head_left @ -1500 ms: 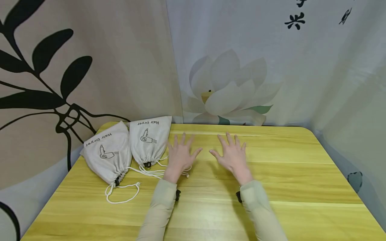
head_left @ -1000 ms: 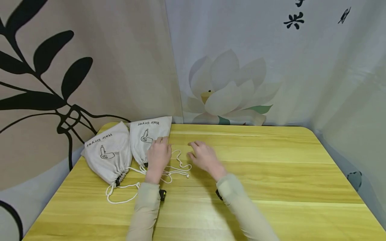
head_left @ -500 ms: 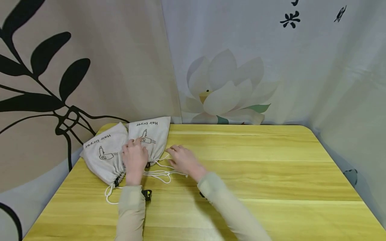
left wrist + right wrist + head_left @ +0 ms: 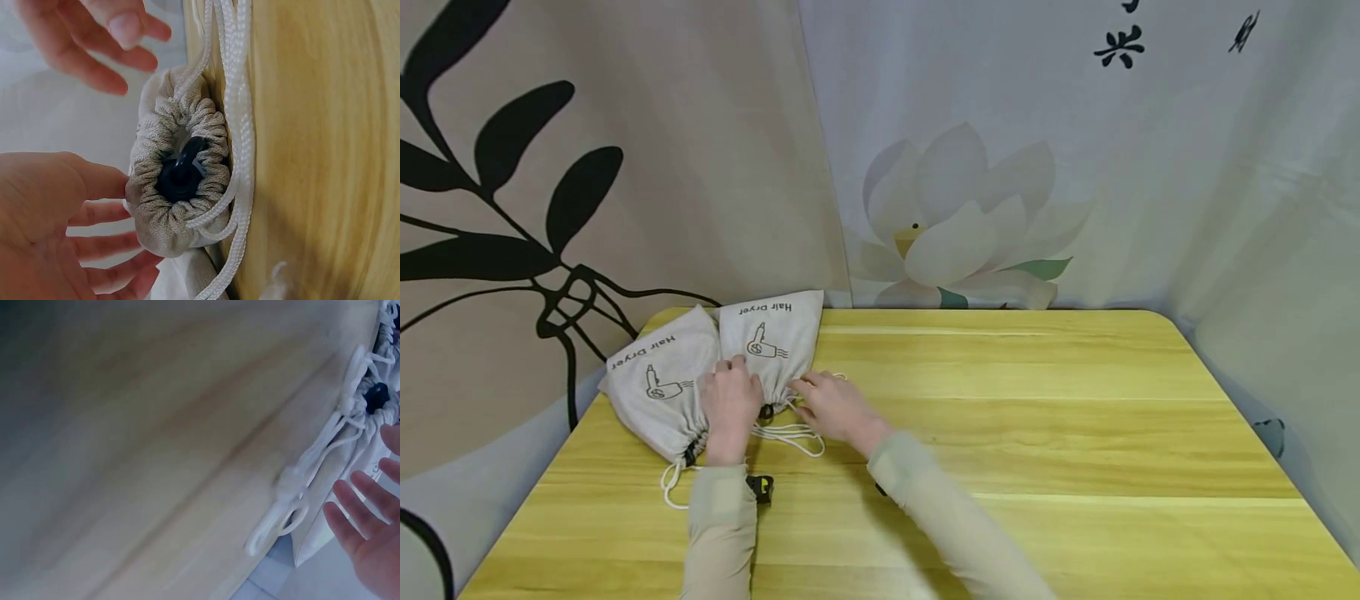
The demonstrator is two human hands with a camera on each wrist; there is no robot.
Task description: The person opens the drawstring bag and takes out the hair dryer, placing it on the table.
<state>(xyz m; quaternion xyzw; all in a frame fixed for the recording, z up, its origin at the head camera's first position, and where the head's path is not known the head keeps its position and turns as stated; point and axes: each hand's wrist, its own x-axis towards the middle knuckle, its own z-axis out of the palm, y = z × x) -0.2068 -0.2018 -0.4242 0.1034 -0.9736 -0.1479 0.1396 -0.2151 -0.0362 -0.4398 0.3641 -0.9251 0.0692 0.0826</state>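
Two pale drawstring bags printed "Hair Dryer" lie side by side at the table's far left. My left hand [image 4: 730, 408] is between the left bag [image 4: 662, 375] and the right bag [image 4: 775, 337]; its fingertips touch the side of the right bag's gathered mouth [image 4: 150, 206] in the left wrist view. Something black [image 4: 181, 175] shows inside that mouth. On the bag's other side is my right hand [image 4: 835, 408], fingers loosely extended and apart from the fabric [image 4: 94, 37]. In the right wrist view, the fingers [image 4: 359, 509] are spread beside the bag.
White drawstring cords [image 4: 790, 435] trail over the wooden table [image 4: 1075, 433] in front of the right bag. A second cord [image 4: 672, 487] hangs from the left bag. A printed curtain [image 4: 962, 167] stands behind the table's far edge.
Both hands have moved left from mid-table to the right bag, the left hand passing over it to its left side. The right hand has come up to its right side. The bags have stayed in place.
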